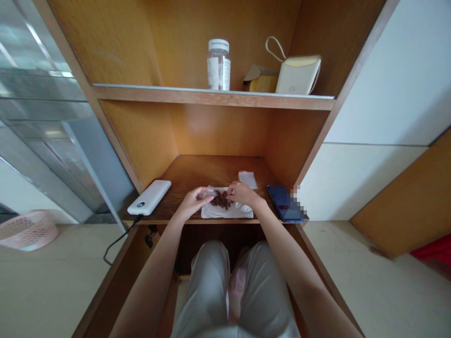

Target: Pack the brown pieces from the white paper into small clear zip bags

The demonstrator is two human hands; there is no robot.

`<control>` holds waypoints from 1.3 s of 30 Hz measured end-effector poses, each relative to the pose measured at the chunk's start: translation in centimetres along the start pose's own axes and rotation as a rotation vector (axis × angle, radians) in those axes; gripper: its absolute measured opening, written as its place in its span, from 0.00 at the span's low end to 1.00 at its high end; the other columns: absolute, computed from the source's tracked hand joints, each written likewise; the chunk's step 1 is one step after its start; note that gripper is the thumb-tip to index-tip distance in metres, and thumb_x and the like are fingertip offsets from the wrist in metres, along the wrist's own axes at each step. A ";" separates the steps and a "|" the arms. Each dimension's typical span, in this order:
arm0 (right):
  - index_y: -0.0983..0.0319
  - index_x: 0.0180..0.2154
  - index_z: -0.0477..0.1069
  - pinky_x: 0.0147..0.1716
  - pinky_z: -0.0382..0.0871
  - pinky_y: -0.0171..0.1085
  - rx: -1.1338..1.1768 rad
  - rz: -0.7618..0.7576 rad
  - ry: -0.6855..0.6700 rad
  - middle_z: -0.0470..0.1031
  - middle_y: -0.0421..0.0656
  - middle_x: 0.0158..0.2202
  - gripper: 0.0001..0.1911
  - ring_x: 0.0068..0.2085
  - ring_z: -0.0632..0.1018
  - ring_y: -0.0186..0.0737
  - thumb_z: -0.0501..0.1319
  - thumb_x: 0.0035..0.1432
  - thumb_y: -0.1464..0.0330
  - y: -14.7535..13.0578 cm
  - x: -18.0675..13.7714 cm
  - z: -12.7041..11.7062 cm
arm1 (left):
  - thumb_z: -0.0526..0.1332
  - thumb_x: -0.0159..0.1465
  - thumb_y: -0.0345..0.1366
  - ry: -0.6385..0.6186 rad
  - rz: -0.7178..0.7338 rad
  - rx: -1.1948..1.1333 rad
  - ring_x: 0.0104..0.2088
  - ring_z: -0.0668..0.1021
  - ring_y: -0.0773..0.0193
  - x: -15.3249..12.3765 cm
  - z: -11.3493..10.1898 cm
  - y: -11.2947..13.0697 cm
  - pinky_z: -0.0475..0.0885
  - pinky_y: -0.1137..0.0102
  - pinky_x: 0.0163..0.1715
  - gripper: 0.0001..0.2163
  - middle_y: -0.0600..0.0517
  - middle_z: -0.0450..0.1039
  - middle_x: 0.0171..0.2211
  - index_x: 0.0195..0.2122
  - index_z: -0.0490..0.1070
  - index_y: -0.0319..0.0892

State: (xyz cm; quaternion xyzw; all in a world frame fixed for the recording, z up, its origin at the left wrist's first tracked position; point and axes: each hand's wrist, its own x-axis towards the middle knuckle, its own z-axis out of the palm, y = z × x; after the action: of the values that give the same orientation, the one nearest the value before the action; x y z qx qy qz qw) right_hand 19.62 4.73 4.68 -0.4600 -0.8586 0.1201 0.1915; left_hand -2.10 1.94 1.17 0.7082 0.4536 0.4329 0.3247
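Note:
A white paper sheet [227,212] lies on the wooden desk [197,173] with a small pile of dark brown pieces [221,200] on it. My left hand [193,199] is closed on a small clear plastic bag [207,192] at the pile's left edge. My right hand [241,192] pinches at the pile from the right, fingers together; what it holds is too small to name. A second small clear bag [247,179] lies just behind my right hand.
A white power bank [150,197] with a black cable lies at the desk's left edge, a dark phone [284,203] at the right. The upper shelf [211,96] carries a clear jar [218,65], a small cardboard box [260,80] and a cream pouch [298,73]. A pink basket [26,229] stands on the floor, left.

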 end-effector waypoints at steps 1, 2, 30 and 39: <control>0.64 0.30 0.75 0.33 0.62 0.30 -0.018 0.001 0.000 0.76 0.44 0.32 0.04 0.35 0.74 0.35 0.63 0.49 0.70 0.0 -0.1 0.0 | 0.63 0.54 0.46 -0.002 -0.003 -0.001 0.40 0.77 0.58 0.0 0.0 0.0 0.70 0.62 0.43 0.17 0.47 0.76 0.41 0.41 0.71 0.41; 0.64 0.30 0.75 0.33 0.62 0.30 -0.033 0.000 -0.003 0.76 0.43 0.32 0.04 0.36 0.74 0.35 0.63 0.49 0.70 0.0 -0.1 0.0 | 0.63 0.54 0.45 -0.002 -0.003 -0.003 0.40 0.77 0.58 0.0 0.0 0.0 0.70 0.63 0.43 0.17 0.47 0.76 0.41 0.40 0.71 0.41; 0.62 0.29 0.75 0.33 0.64 0.31 0.379 -0.214 0.291 0.74 0.41 0.29 0.04 0.31 0.72 0.32 0.61 0.53 0.72 -1.9 2.2 2.4 | 0.62 0.55 0.45 -0.019 -0.016 -0.020 0.38 0.77 0.59 -0.1 0.0 -0.2 0.70 0.65 0.40 0.17 0.48 0.76 0.38 0.41 0.70 0.40; 0.64 0.28 0.75 0.34 0.64 0.32 0.240 -0.121 0.259 0.74 0.43 0.29 0.06 0.32 0.72 0.34 0.60 0.53 0.75 0.1 1.5 1.2 | 0.63 0.54 0.44 -0.006 -0.009 -0.034 0.39 0.77 0.58 0.0 0.0 -0.2 0.70 0.65 0.41 0.16 0.47 0.76 0.39 0.39 0.71 0.40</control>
State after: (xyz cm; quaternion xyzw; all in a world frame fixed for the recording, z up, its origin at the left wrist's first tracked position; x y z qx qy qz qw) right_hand 18.42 6.03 3.93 -0.3931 -0.8324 0.1496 0.3608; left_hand -2.15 2.02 0.98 0.7018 0.4483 0.4370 0.3399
